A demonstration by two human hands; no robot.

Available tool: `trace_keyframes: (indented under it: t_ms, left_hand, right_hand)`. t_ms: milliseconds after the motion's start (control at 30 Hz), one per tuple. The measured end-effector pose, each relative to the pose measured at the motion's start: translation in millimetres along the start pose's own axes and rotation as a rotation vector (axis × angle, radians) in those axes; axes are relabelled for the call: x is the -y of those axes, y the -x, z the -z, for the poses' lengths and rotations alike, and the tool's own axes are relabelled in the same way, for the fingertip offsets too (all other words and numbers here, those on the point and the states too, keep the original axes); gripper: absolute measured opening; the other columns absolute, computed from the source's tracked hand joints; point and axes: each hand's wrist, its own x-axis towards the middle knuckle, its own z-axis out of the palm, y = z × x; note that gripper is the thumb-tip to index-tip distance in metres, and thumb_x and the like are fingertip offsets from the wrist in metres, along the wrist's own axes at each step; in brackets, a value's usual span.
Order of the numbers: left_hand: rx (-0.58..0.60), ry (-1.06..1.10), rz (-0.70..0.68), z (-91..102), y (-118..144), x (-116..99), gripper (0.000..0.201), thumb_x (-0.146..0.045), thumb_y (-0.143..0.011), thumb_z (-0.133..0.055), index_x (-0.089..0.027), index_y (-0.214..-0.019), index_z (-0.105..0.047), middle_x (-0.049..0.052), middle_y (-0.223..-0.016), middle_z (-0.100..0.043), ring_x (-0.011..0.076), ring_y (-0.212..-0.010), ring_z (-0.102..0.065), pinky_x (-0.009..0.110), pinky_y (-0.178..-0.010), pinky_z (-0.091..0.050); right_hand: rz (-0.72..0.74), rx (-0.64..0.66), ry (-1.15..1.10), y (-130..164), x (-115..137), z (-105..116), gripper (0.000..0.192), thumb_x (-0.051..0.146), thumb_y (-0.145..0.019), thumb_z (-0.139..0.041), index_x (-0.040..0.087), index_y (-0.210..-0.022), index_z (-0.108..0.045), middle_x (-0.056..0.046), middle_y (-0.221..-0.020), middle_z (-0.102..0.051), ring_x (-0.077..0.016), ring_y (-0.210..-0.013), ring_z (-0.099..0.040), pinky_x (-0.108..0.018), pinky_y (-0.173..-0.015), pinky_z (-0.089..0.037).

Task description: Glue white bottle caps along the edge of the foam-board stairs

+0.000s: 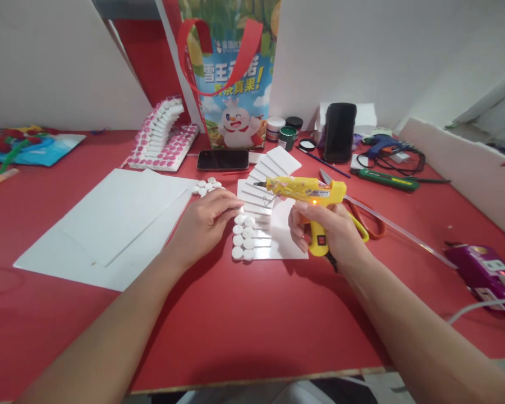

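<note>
In my right hand is a yellow hot glue gun, its indicator light glowing and its nozzle pointing left. A clear glue stick trails from its back. My left hand pinches a small white disc at the left edge of a white foam board staircase. Below those fingertips, two columns of white discs sit on the left side of the staircase's flat white base. Behind my left hand lies a small pile of loose white discs, partly hidden.
White foam sheets lie at left. Behind them stands a pink-dotted staircase model. A phone, a printed bag and paint jars are at the back. A green utility knife and orange-handled scissors lie right.
</note>
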Motion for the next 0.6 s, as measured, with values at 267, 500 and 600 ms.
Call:
trace_keyframes:
  t_ms: [267, 500, 600]
  left_hand:
    - [0.005, -0.029, -0.05, -0.9, -0.8, 0.7, 0.018, -0.01, -0.1, -0.056, -0.015, -0.103, -0.073, 0.007, -0.104, -0.075, 0.0181, -0.098, -0.07, 0.032, -0.091, -0.054]
    - [-0.013, -0.038, -0.05, -2.2, -0.4, 0.2, 0.019, -0.01, -0.099, -0.056, -0.015, -0.105, -0.073, 0.008, -0.106, -0.074, 0.0183, -0.097, -0.069, 0.033, -0.09, -0.055]
    - [-0.006, -0.037, -0.045, -1.5, -0.7, 0.2, 0.019, -0.009, -0.099, -0.055, -0.015, -0.105, -0.073, 0.008, -0.105, -0.074, 0.018, -0.097, -0.069, 0.033, -0.09, -0.054]
  right_hand:
    - [-0.014, -0.002, -0.01, -0.5, 0.9, -1.9, 0.028, 0.032, -0.085, -0.071, 0.016, -0.065, -0.061, 0.001, -0.053, -0.057, -0.0112, -0.037, -0.052, -0.024, -0.038, -0.038]
    - [-0.013, -0.004, -0.004, -0.2, 2.2, -2.9, 0.028, 0.032, -0.084, -0.072, 0.016, -0.064, -0.061, 0.0, -0.052, -0.057, -0.0107, -0.036, -0.052, -0.023, -0.039, -0.038]
    - [-0.014, -0.001, 0.003, 0.3, 3.1, -3.2, 0.031, 0.033, -0.084, -0.071, 0.016, -0.061, -0.06, 0.0, -0.051, -0.056, -0.011, -0.036, -0.052, -0.024, -0.039, -0.038]
